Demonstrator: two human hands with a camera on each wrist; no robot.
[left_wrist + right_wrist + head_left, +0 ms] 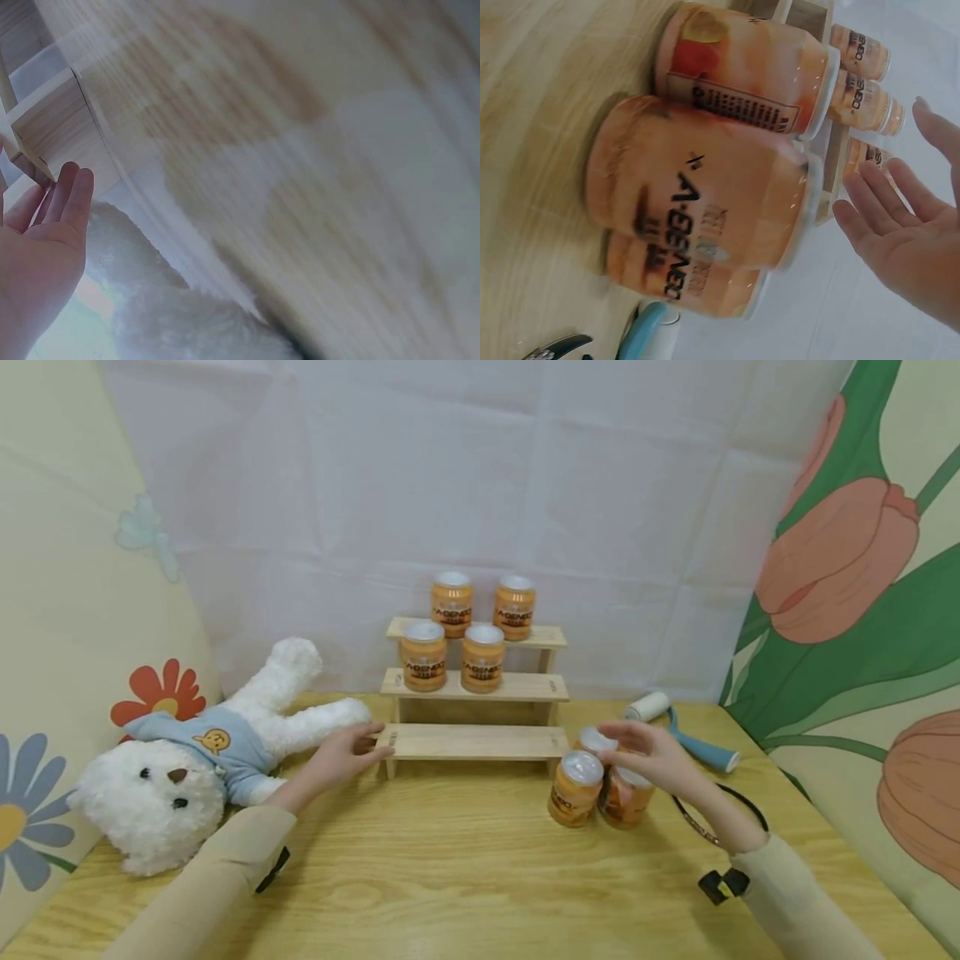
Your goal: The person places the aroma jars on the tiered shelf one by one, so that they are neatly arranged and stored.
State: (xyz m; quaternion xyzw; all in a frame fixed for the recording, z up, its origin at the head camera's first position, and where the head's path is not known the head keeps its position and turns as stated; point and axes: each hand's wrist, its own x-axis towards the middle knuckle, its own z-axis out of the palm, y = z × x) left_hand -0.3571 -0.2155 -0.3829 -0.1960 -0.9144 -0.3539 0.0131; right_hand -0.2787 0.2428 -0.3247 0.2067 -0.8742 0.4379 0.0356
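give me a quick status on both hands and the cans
Left hand open, fingers at the wooden step shelf. Right hand open over three orange cans on the table. Four cans shelved, bottom step bare, nothing blocking.

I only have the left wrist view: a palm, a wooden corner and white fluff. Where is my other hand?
Observer: Your right hand hovers open over three orange jars clustered on the table, right of the wooden steps.
Operator: Are any jars on the steps already?
Observer: Four: two on the top step, two on the middle. The bottom step has none.
Operator: And the fluff?
Observer: A white teddy bear in a blue shirt, lying left of the steps beside your left hand.
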